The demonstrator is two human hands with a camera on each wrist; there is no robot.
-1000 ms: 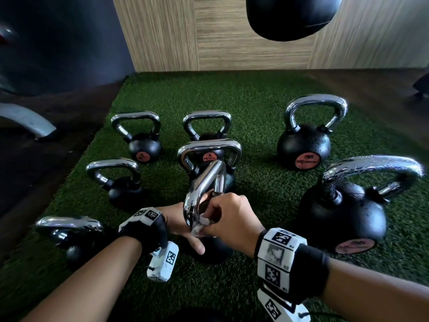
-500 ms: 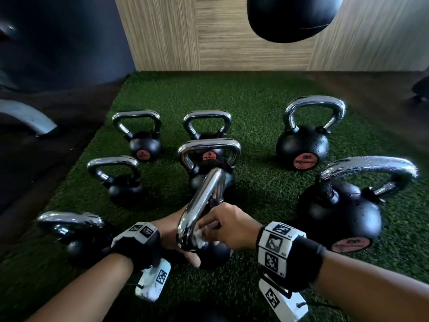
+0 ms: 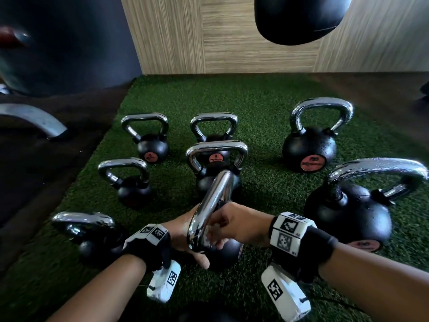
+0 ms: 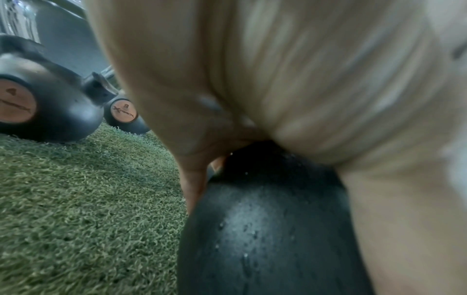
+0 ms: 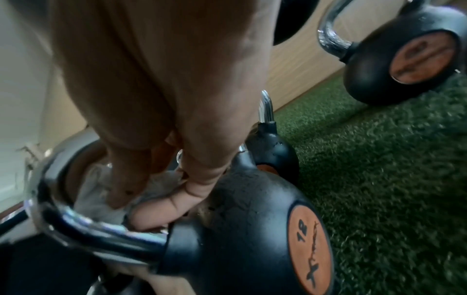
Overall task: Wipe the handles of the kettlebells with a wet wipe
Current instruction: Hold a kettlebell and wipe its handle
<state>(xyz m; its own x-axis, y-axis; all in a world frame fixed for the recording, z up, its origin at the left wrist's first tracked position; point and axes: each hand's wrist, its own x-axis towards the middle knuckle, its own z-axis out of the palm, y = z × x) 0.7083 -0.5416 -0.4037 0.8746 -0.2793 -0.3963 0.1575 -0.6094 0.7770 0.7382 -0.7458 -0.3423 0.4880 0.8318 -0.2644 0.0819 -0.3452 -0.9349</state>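
The nearest kettlebell [image 3: 226,254] is black with a chrome handle [image 3: 213,201] and is tipped so its handle points away from me. My left hand [image 3: 183,240] grips it low on the left, thumb along the ball [image 4: 265,229]. My right hand [image 3: 222,228] reaches in from the right. It pinches a white wet wipe [image 3: 210,231] against the inside of the handle near its base. In the right wrist view the fingers [image 5: 126,189] press the crumpled wipe [image 5: 101,199] inside the chrome loop [image 5: 101,233].
Several other chrome-handled kettlebells stand on the green turf mat [image 3: 255,108]: a big one [image 3: 352,214] close on the right, one [image 3: 308,145] behind it, one [image 3: 92,238] near left. A black punch bag [image 3: 299,17] hangs overhead. A metal machine leg [image 3: 34,119] lies on the dark floor at left.
My right hand has worked the wipe lower along the handle towards the ball. The left hand keeps its hold on the kettlebell.
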